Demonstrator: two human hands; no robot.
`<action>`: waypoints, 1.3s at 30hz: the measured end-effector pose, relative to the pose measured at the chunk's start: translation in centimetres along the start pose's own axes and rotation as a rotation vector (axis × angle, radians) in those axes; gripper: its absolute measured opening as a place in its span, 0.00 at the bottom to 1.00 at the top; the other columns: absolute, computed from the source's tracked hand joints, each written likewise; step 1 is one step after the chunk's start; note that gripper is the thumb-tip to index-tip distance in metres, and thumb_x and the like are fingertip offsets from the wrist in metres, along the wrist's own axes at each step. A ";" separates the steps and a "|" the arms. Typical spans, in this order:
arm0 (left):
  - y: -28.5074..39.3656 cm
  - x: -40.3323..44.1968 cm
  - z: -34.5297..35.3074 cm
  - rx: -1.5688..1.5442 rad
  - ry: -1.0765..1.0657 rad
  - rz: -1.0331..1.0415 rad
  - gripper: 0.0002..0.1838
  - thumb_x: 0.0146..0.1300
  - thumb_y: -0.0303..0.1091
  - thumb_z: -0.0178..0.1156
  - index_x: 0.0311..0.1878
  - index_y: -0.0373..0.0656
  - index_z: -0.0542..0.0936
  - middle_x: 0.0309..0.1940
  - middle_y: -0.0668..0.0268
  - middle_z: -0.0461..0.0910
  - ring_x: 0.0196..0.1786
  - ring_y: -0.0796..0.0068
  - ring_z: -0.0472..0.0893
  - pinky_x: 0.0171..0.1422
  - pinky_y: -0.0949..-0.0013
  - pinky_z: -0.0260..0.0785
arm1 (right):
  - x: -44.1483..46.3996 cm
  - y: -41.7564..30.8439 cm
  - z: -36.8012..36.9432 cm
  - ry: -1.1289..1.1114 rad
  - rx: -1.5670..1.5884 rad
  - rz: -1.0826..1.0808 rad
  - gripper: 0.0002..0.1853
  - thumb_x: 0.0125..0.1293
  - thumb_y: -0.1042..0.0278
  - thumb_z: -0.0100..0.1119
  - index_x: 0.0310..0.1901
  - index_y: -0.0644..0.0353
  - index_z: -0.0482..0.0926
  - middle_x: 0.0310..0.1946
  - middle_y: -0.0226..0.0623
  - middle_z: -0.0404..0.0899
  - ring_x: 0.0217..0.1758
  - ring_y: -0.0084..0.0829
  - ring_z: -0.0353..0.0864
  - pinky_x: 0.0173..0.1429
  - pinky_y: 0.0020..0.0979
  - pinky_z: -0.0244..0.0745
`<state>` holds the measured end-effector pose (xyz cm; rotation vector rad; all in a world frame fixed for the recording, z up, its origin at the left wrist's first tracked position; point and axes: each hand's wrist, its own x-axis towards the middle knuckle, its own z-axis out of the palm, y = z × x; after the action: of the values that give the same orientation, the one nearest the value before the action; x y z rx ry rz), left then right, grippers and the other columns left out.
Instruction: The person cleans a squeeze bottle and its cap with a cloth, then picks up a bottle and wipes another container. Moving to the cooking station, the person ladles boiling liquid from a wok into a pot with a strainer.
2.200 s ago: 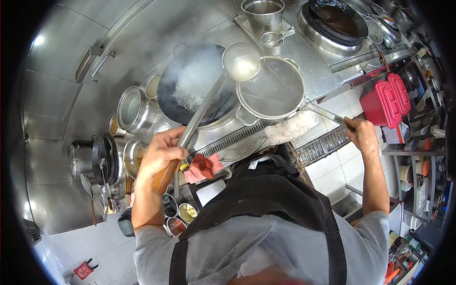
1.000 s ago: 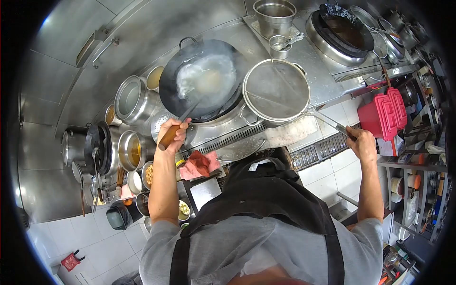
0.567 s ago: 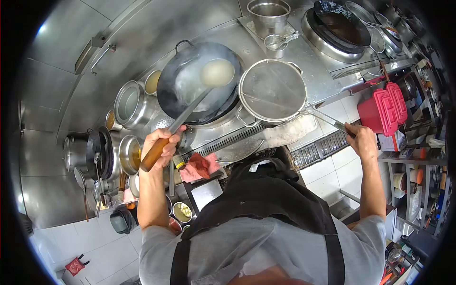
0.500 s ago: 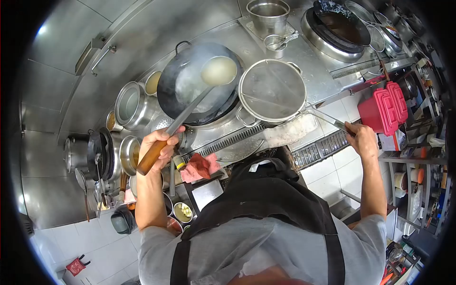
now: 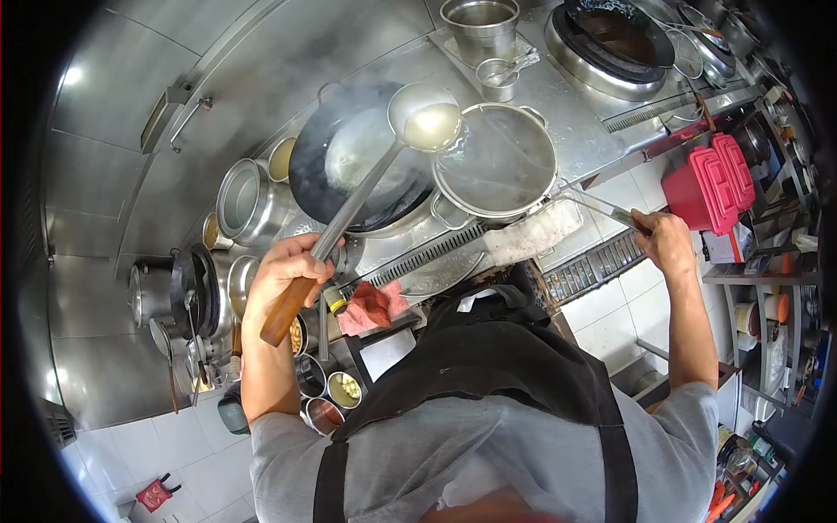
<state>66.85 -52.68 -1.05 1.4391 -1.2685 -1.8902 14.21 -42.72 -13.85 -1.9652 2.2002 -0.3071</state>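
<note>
My left hand (image 5: 292,277) is closed round the wooden handle of a large metal ladle (image 5: 425,118). Pale cloudy liquid fills part of the ladle's bowl, which hangs between the wok and the pot. Steam rises from the black wok (image 5: 314,187), where whitish liquid shows. Beside it stands a round metal pot (image 5: 497,161) with a strainer over its top; the strainer's mesh is hard to tell from the liquid. My right hand (image 5: 669,245) is closed on the end of the strainer's long handle, to the right of the pot.
A folded cloth (image 5: 536,232) lies at the stove's front edge, with red cloths (image 5: 373,307) further left. Metal pots (image 5: 244,200) stand left of the wok. At the back is a tall metal container (image 5: 481,30); a second wok (image 5: 619,37) and a red bin (image 5: 708,185) are at right.
The ladle has moved from over the wok to the right, up to the pot's rim, with liquid in it. My right hand stays on the strainer handle. The view has shifted slightly.
</note>
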 end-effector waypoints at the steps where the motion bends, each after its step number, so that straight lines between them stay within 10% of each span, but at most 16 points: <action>1: -0.1 -0.1 0.3 -0.001 0.000 -0.002 0.28 0.49 0.28 0.57 0.55 0.21 0.72 0.24 0.59 0.75 0.15 0.77 0.72 0.16 0.80 0.61 | -0.1 0.0 0.0 -0.002 0.000 0.000 0.19 0.51 0.72 0.65 0.48 0.52 0.86 0.30 0.43 0.82 0.33 0.47 0.82 0.44 0.42 0.77; 7: -0.3 -1.5 2.2 0.072 0.104 0.073 0.31 0.45 0.14 0.56 0.59 0.24 0.73 0.34 0.64 0.81 0.30 0.82 0.77 0.36 0.79 0.66 | -0.1 0.0 0.1 -0.010 0.016 0.004 0.20 0.50 0.72 0.65 0.48 0.53 0.85 0.30 0.44 0.82 0.34 0.47 0.82 0.44 0.42 0.77; 14: -2.9 0.8 -1.2 0.470 0.377 0.201 0.33 0.44 0.17 0.58 0.60 0.24 0.73 0.30 0.66 0.81 0.32 0.83 0.77 0.36 0.78 0.68 | -0.1 -0.2 0.0 -0.018 0.014 0.021 0.21 0.49 0.71 0.66 0.49 0.53 0.85 0.31 0.45 0.83 0.35 0.47 0.82 0.44 0.42 0.77; 19: -7.0 8.1 -8.6 0.938 0.717 0.220 0.29 0.40 0.31 0.65 0.52 0.33 0.82 0.36 0.46 0.85 0.39 0.58 0.86 0.48 0.63 0.76 | -0.1 0.0 0.5 -0.009 0.021 0.025 0.21 0.50 0.71 0.66 0.49 0.53 0.85 0.32 0.45 0.84 0.36 0.46 0.83 0.45 0.42 0.78; 26: -12.5 13.4 -13.9 1.014 0.843 0.061 0.26 0.40 0.33 0.65 0.47 0.33 0.83 0.35 0.46 0.85 0.39 0.55 0.86 0.47 0.62 0.77 | -0.4 -0.4 0.1 -0.012 0.026 0.037 0.20 0.50 0.71 0.66 0.48 0.54 0.86 0.32 0.45 0.84 0.36 0.46 0.83 0.45 0.42 0.78; 32: -12.9 11.6 -11.4 0.232 0.481 -0.046 0.14 0.46 0.31 0.61 0.36 0.32 0.81 0.21 0.61 0.78 0.19 0.68 0.76 0.27 0.65 0.70 | -0.2 -0.8 0.1 -0.017 0.046 0.046 0.21 0.50 0.71 0.66 0.49 0.55 0.85 0.33 0.45 0.84 0.36 0.46 0.83 0.46 0.41 0.78; 39: -13.3 10.3 -9.6 -0.795 0.079 -0.071 0.20 0.57 0.29 0.55 0.50 0.25 0.72 0.25 0.61 0.74 0.17 0.76 0.71 0.17 0.77 0.63 | -0.1 -1.0 0.0 -0.025 0.021 0.059 0.21 0.49 0.71 0.65 0.49 0.55 0.85 0.34 0.46 0.84 0.36 0.47 0.83 0.46 0.40 0.78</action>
<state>74.25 -58.19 -18.06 1.1027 -0.3329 -2.0113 15.18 -42.72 -13.59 -1.8792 2.2257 -0.2948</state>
